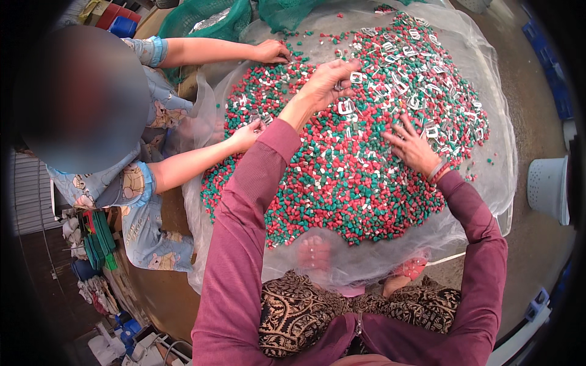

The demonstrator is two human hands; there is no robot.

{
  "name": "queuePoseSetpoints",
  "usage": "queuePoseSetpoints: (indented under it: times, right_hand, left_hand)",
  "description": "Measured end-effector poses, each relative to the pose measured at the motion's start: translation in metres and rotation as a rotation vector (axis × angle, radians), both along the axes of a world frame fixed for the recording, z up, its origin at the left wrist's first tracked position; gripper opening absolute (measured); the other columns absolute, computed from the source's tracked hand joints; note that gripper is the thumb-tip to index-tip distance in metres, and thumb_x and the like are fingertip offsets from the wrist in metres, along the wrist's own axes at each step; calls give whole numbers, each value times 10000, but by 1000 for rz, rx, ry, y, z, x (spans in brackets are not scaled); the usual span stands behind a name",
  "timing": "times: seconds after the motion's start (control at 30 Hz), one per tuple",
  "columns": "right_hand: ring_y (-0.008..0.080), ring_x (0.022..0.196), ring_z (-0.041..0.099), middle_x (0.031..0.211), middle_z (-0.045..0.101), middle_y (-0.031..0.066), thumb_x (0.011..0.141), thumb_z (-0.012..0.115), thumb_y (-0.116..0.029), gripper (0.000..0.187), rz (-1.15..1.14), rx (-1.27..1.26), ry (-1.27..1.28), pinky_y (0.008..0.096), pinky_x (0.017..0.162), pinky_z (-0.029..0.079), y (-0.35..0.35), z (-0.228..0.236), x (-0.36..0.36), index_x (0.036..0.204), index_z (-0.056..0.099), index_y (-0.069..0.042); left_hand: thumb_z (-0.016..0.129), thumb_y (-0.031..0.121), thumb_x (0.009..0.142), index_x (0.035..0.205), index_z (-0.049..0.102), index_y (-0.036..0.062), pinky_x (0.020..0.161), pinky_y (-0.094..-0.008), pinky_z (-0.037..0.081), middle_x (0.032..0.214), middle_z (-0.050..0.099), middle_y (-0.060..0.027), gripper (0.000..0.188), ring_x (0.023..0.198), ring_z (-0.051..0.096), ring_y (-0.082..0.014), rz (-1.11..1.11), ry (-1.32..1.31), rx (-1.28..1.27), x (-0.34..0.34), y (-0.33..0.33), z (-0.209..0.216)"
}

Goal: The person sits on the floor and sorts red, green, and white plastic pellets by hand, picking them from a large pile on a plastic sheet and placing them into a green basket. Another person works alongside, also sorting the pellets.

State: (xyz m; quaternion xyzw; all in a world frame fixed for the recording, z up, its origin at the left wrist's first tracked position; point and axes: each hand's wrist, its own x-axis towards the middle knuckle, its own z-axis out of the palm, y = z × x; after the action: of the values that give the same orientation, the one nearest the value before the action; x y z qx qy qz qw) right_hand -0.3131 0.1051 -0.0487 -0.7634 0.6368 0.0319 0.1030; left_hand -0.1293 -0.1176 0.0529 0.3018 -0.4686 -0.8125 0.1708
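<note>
A broad layer of small red, green and white stone-like pieces (342, 195) is spread before me, with many silvery, frame-shaped buckles (390, 46) scattered over its far right part. My left hand (326, 85) is above the far middle of the layer, fingers curled in with a shiny bit showing between them, which looks like a buckle. Close by its fingertips is a pale buckle (346, 108). My right hand (415, 146) rests on the pieces at the right, fingers spread and holding nothing that I can see. Another buckle (431, 130) lies beside it.
At the left a co-worker's hands, one far (271, 52) and one nearer (247, 134), pick at the same layer. Sheer white netting (488, 183) lies under the pieces. A green mesh basket (210, 21) stands at the far left, a pale perforated basket (548, 189) at the right.
</note>
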Motion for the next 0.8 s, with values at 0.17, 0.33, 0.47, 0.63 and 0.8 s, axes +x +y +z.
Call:
queuePoseSetpoints:
  times: [0.17,0.33,0.47,0.63,0.8]
  right_hand:
    - [295,1123,517,1283,490,167,859,564,-88,523,-175,-236,-574,398,899,461,-18,43,-30,1361,424,-139]
    - [303,1028,534,1108,577,144,748,588,7,459,-163,-331,-435,385,888,446,0,21,-67,1198,546,-68]
    - [324,1066,460,1078,507,111,704,579,41,397,-37,-213,-233,373,869,454,10,-10,-40,1083,590,-80]
    - [189,702,604,918,593,105,840,611,-39,345,-328,-343,-914,336,668,495,0,-2,-32,1180,559,-66]
    - [90,650,556,939,601,58,845,667,-129,624,-799,19,-1374,251,620,487,-14,29,-26,1393,372,-87]
  left_hand:
    - [627,469,823,1020,583,-4,796,-496,463,860,631,-216,514,911,613,-389,-374,-816,-1295,4,3,-67]
    - [616,412,838,988,560,3,755,-473,467,1003,605,-221,439,935,592,-379,-448,-929,-1408,8,11,-109]
    - [617,392,852,939,575,7,722,-445,459,883,634,-175,397,848,611,-332,-589,-828,-1198,2,16,-85]
    - [648,371,863,742,554,85,513,-244,432,654,498,29,324,594,510,-52,-398,-441,-307,-16,40,-36]
    - [694,164,820,673,462,103,504,-223,467,658,497,17,281,608,522,-42,-372,-527,-542,-22,48,-50]
